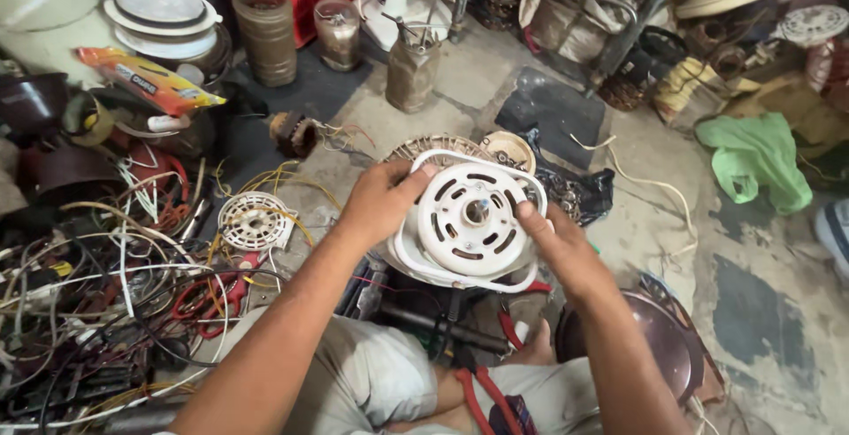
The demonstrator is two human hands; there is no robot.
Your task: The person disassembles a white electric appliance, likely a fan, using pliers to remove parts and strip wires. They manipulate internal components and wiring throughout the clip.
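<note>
Left hand (382, 201) grips the white fan motor housing (467, 218) by its left rim, held over the lap above the floor. Right hand (559, 242) clasps the right rim. Step: inspecting the slotted face; next move likely needs a steady turn.

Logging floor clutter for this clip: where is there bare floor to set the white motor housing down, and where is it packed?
Bare concrete lies right of the right hand, between the black bag, the green cloth and the brown stool. A smaller patch sits ahead, beside the dark mat. Left of the left hand it is crowded: tangled wires and a small white cover.
</note>
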